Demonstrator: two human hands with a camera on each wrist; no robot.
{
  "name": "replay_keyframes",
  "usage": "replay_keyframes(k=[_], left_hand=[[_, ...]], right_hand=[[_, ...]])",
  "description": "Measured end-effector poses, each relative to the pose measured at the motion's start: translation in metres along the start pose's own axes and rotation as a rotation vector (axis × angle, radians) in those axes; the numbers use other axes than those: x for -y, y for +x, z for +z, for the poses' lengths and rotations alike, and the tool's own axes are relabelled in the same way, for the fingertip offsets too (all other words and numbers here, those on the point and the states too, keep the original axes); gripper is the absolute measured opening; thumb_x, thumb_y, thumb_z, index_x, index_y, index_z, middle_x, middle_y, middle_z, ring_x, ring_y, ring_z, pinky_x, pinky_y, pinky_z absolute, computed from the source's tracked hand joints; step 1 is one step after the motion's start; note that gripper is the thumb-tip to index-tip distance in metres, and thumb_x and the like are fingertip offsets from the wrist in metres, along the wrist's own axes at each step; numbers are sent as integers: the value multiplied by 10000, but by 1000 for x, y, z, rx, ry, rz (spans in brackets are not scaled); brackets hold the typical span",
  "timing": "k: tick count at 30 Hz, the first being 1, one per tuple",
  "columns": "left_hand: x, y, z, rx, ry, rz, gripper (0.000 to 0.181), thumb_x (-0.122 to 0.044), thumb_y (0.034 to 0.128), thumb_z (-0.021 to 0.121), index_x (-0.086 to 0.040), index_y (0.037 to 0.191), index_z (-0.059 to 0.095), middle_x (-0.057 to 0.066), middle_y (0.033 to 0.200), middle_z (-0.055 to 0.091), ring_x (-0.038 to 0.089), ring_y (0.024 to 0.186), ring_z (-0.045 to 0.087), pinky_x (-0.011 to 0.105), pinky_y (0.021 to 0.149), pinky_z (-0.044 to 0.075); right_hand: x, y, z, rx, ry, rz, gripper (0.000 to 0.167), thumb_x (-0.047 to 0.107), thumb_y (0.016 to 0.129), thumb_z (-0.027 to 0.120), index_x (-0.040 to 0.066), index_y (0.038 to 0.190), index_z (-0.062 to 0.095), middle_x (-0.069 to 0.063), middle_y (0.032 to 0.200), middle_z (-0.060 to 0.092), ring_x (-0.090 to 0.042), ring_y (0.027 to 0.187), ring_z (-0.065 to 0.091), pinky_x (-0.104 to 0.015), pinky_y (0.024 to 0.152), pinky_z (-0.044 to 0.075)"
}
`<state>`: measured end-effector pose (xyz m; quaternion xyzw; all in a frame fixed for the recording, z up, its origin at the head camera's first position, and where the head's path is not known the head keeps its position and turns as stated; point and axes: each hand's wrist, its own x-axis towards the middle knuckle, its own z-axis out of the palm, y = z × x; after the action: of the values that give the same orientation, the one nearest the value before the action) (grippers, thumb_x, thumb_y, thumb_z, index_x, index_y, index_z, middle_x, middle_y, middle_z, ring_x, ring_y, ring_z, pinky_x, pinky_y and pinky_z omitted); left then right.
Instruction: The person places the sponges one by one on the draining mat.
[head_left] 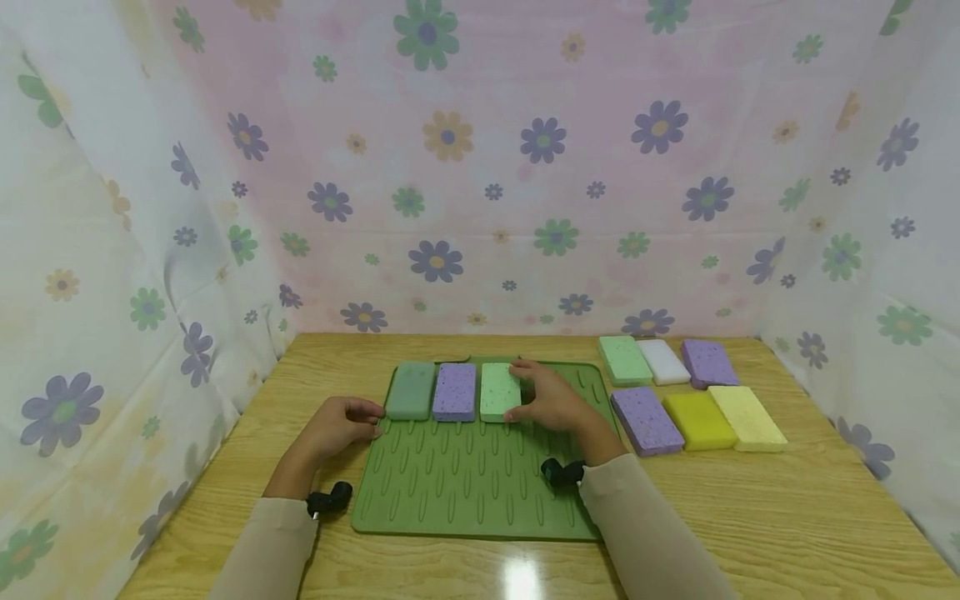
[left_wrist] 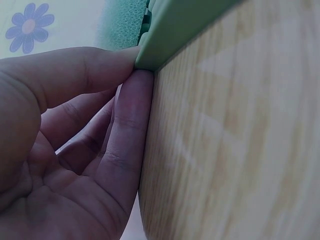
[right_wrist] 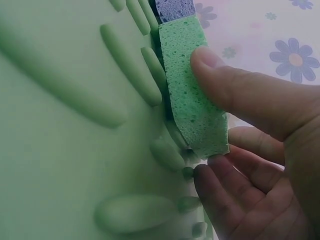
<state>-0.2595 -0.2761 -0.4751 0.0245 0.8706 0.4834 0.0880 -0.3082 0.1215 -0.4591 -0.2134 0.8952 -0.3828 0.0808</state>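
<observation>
On the ribbed green mat (head_left: 480,487) three sponges stand in a row along its far side: a dull green one (head_left: 411,390), a purple one (head_left: 455,392) and a light green one (head_left: 498,392). My right hand (head_left: 553,404) grips the light green sponge at its right end; the right wrist view shows the thumb on the speckled sponge (right_wrist: 187,75) and fingertips by its lower end. My left hand (head_left: 337,427) is at the mat's left edge, left of the dull green sponge. In the left wrist view, its thumb and index finger pinch the mat edge (left_wrist: 172,32).
Right of the mat, several more sponges lie in two rows on the wooden table (head_left: 795,508): light green (head_left: 626,360), white (head_left: 663,362) and purple (head_left: 708,364) behind; purple (head_left: 647,421), yellow (head_left: 700,421) and pale yellow (head_left: 747,418) in front. Flowered cloth (head_left: 495,192) encloses the back and sides.
</observation>
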Motion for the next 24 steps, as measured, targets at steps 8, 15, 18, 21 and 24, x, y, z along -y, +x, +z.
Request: replay_keyframes(k=[8, 15, 18, 21, 24], left_hand=[[1, 0, 0, 2, -8, -5, 288, -88, 944, 745, -49, 1229, 729, 115, 1232, 695, 222, 1093, 663, 348, 874, 599], [2, 0, 0, 6, -5, 8, 288, -89, 939, 753, -47, 1223, 732, 115, 1233, 699, 226, 1096, 665, 349, 872, 600], [2, 0, 0, 6, -1, 9, 290, -94, 938, 756, -49, 1224, 732, 115, 1236, 698, 228, 1100, 664, 351, 872, 600], [1, 0, 0, 3, 0, 8, 291, -94, 937, 758, -50, 1224, 733, 116, 1236, 697, 228, 1098, 663, 351, 868, 601], [1, -1, 0, 3, -2, 7, 292, -96, 935, 761, -52, 1223, 734, 115, 1232, 698, 224, 1090, 663, 349, 862, 601]], right_hand=[[0, 0, 1, 5, 14, 11, 917, 301, 844, 876, 87, 1597, 398, -95, 1720, 230, -368, 1553, 288, -597, 1174, 383], [-1, 0, 2, 7, 12, 25, 924, 318, 841, 879, 92, 1597, 399, -99, 1716, 244, -373, 1562, 262, -609, 1183, 364], [-3, 2, 2, 8, 4, 21, 925, 329, 846, 874, 94, 1600, 394, -100, 1714, 247, -375, 1563, 260, -611, 1186, 359], [-4, 2, 2, 12, 0, 17, 927, 338, 850, 871, 96, 1603, 388, -100, 1714, 247, -377, 1562, 260, -615, 1185, 357], [-4, 1, 2, 16, 2, 18, 929, 340, 849, 872, 97, 1604, 388, -99, 1715, 247, -380, 1563, 255, -621, 1186, 352]])
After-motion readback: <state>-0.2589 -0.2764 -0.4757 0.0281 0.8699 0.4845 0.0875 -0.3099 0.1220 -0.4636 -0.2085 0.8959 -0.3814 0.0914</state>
